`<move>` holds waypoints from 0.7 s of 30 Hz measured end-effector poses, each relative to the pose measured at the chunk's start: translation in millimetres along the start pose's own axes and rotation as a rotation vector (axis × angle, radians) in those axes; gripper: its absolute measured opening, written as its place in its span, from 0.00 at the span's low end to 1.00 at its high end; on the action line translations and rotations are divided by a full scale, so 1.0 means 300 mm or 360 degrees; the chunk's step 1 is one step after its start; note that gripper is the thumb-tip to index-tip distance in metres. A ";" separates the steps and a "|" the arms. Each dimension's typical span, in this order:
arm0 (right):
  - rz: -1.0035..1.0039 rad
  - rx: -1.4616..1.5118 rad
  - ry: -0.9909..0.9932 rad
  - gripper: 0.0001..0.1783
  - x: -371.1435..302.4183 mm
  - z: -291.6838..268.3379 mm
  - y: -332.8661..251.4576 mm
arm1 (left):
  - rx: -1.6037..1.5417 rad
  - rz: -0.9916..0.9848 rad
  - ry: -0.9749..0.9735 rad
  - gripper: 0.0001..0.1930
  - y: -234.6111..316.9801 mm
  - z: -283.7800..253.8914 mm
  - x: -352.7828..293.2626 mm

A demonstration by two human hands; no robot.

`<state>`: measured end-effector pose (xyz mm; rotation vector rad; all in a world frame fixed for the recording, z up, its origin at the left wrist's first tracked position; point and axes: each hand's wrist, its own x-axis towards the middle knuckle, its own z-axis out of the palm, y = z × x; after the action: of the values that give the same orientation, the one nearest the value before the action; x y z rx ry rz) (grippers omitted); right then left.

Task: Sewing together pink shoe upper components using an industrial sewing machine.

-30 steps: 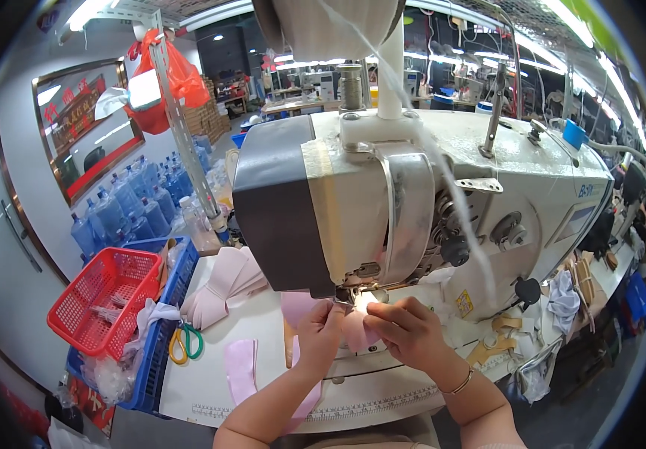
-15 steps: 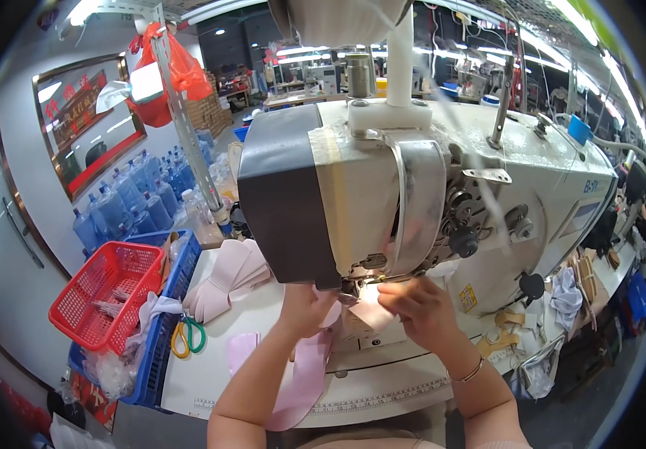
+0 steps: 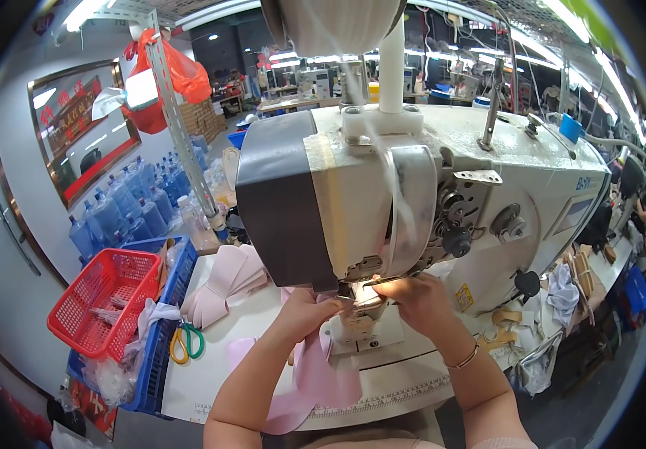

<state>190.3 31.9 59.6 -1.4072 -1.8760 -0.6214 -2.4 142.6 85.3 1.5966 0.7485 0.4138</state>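
Sewing machine (image 3: 368, 187) on white bench (image 3: 203, 382), with pink fabric piece (image 3: 328, 380) across the front edge.
Left hand (image 3: 300, 314): above fabric, fingers curled, grip hidden. Right hand (image 3: 421, 303): at machine, fingers bent; cannot tell whether clamped. Scissors (image 3: 188, 346): near bench's left edge.

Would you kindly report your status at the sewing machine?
Left hand, right hand flanking lit needle area. Pink fabric partly covers ruler strip. Scissors aside, beside blue crate.
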 end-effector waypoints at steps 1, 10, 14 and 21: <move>0.0049 0.0016 -0.0096 0.22 -0.001 0.008 0.014 | -0.0145 0.0144 0.0029 0.10 -0.033 0.005 0.019; 0.0325 0.0083 0.0049 0.26 -0.050 -0.053 -0.012 | -0.0588 0.0317 0.0088 0.11 -0.187 0.131 -0.080; 0.0450 0.0228 0.0134 0.15 -0.152 -0.028 0.009 | -0.0395 0.0270 -0.0044 0.12 -0.205 0.137 -0.115; 0.0737 0.0332 0.0070 0.13 -0.261 -0.070 -0.021 | -0.0762 0.0323 -0.0012 0.10 -0.227 0.152 -0.090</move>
<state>202.3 -33.9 13.1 -1.5966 -1.4576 -0.2190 -7.9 92.7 15.2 1.2211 0.4376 0.6792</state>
